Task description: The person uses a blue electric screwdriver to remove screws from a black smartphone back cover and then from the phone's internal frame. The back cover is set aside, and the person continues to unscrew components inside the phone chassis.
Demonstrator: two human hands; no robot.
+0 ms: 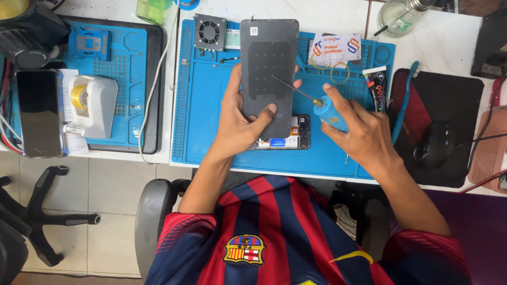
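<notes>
left hand (pixel 240 124) grips phone panel (pixel 268 74) upright; right hand (pixel 359 132) pinches blue screwdriver (pixel 330 113).

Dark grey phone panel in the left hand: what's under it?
Under the dark grey phone panel, an opened black phone body lies on the blue work mat; only its lower strip shows. The panel and left hand cover the rest.

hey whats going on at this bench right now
A person seated at a blue work mat holds a dark phone panel tilted up in the left hand. The right hand grips a blue-handled screwdriver, its thin tip against the panel. An opened phone body lies on the mat underneath.
</notes>
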